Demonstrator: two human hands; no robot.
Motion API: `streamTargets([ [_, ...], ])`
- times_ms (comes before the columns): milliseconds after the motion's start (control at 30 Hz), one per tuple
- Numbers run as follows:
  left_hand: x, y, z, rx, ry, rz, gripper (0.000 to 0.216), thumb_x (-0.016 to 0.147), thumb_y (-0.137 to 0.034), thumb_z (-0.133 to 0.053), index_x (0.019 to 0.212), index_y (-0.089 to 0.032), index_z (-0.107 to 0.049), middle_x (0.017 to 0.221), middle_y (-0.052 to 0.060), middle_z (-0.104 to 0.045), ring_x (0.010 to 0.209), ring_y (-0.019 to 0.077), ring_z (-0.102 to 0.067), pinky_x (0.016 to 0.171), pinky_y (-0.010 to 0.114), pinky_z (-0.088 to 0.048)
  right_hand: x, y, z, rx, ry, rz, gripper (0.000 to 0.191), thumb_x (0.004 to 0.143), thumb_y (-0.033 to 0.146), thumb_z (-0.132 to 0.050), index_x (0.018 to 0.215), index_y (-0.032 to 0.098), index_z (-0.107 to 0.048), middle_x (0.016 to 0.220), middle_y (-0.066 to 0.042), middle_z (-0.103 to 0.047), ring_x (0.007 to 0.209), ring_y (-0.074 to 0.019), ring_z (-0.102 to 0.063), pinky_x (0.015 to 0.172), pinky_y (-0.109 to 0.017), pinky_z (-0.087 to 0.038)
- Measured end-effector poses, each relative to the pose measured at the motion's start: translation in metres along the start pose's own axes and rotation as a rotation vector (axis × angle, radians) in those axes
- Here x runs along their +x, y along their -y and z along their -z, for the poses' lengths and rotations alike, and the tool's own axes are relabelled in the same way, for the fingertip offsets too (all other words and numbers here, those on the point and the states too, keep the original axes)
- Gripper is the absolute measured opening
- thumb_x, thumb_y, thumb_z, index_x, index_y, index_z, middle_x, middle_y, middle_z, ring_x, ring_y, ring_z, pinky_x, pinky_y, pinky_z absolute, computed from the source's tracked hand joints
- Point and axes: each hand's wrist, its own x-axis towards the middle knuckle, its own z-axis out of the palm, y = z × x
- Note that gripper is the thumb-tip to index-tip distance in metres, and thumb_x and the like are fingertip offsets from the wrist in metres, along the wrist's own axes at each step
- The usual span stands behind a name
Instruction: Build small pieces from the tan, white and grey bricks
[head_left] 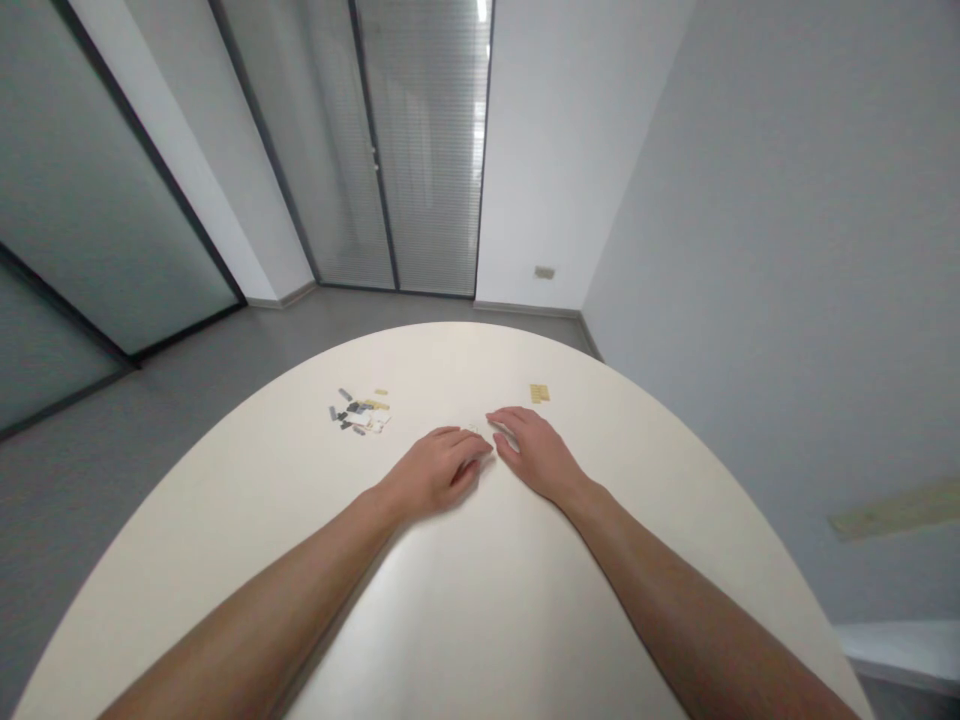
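My left hand [439, 472] rests at the middle of the white round table, its fingers curled together and pointing right. Whatever may lie between its fingertips is too small or hidden to name. Facing it from the right is my right hand [538, 452], with thumb and index finger apart and nothing visible between them. The fingertips of both hands nearly meet. Just beyond them lie tiny whitish pieces [474, 428], partly covered by the hands and too small to name.
A loose pile of small grey, black, white and yellow pieces [364, 408] lies on the table [465, 620], left of my hands. A flat yellow block of pieces [539, 393] sits beyond my right hand. Glass partitions [420, 150] and walls surround the table.
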Motion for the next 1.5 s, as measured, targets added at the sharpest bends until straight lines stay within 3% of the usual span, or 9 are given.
streamTargets([
  [133, 0.000, -0.001, 0.001, -0.055, -0.022, -0.123, 0.019, 0.094, -0.016, -0.050, 0.107, -0.020, -0.063, 0.104, 0.007, -0.073, 0.100, 0.0199, -0.067, 0.097, 0.036, -0.050, 0.001, 0.005, 0.005, 0.109, 0.093, 0.163, 0.035, 0.091, 0.009, -0.056, 0.121, 0.023, -0.068, 0.120, -0.008, -0.069, 0.113, -0.0216, -0.061, 0.100, -0.041, -0.051],
  [267, 0.000, -0.003, 0.002, -0.055, -0.027, -0.110, 0.018, 0.095, -0.018, -0.050, 0.105, -0.020, -0.064, 0.099, 0.007, -0.073, 0.094, 0.0197, -0.067, 0.090, 0.035, -0.051, 0.000, 0.005, 0.004, 0.117, 0.101, 0.150, 0.027, 0.090, 0.010, -0.060, 0.111, 0.022, -0.073, 0.119, -0.008, -0.070, 0.112, -0.0229, -0.061, 0.099, -0.042, -0.051],
  [467, -0.001, 0.003, 0.000, 0.028, -0.127, 0.190, 0.017, 0.094, -0.019, -0.053, 0.107, -0.021, -0.064, 0.097, 0.005, -0.071, 0.090, 0.0207, -0.065, 0.081, 0.035, -0.050, 0.000, 0.006, 0.003, 0.118, 0.071, 0.112, 0.020, 0.092, 0.014, -0.060, 0.108, 0.020, -0.071, 0.112, -0.008, -0.070, 0.109, -0.0221, -0.062, 0.098, -0.040, -0.050],
  [600, 0.000, 0.004, 0.000, 0.076, -0.126, 0.355, 0.017, 0.092, -0.021, -0.057, 0.107, -0.020, -0.064, 0.099, 0.006, -0.070, 0.092, 0.0225, -0.063, 0.080, 0.036, -0.050, 0.001, 0.009, 0.006, 0.100, 0.084, 0.105, 0.017, 0.093, 0.015, -0.061, 0.106, 0.020, -0.069, 0.105, -0.007, -0.070, 0.104, -0.0219, -0.061, 0.094, -0.039, -0.050],
  [1100, 0.002, 0.003, 0.002, 0.041, -0.082, 0.324, 0.014, 0.092, -0.018, -0.055, 0.094, -0.022, -0.069, 0.100, 0.005, -0.069, 0.098, 0.0222, -0.060, 0.088, 0.037, -0.049, 0.001, 0.009, 0.007, 0.134, 0.091, 0.033, 0.005, 0.092, 0.017, -0.063, 0.094, 0.021, -0.066, 0.093, -0.003, -0.070, 0.093, -0.0190, -0.061, 0.084, -0.033, -0.047],
  [1500, 0.002, 0.002, 0.003, 0.058, -0.075, 0.349, 0.013, 0.093, -0.023, -0.056, 0.094, -0.022, -0.069, 0.101, 0.005, -0.069, 0.098, 0.0224, -0.061, 0.087, 0.037, -0.049, 0.000, 0.011, 0.008, 0.154, 0.080, 0.105, 0.012, 0.088, 0.009, -0.065, 0.091, 0.021, -0.067, 0.094, -0.003, -0.069, 0.096, -0.0183, -0.060, 0.087, -0.032, -0.047],
])
